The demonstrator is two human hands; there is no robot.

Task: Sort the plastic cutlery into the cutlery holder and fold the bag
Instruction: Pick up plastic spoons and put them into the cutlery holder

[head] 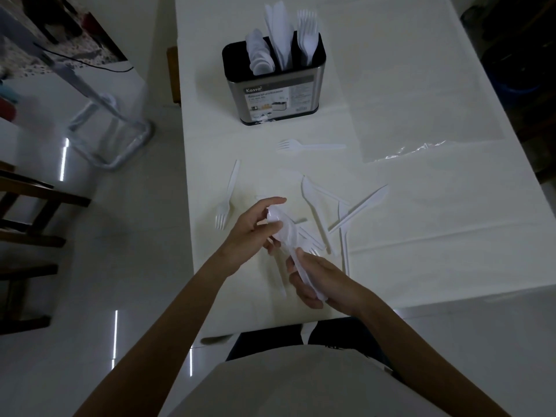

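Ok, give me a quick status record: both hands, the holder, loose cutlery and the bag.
left hand: holds the bowl end of the spoon bundle
right hand: grips the bundle's handle end
cutlery holder: upright; spoons, knives, forks in separate compartments
loose forks: one near the holder, one left of the hands
loose knives: crossed, right of the hands
bag: clear, flat on the table, not yet folded

One wide head-worn view.
You look forward and down along the table [421,266], near edge close below you.
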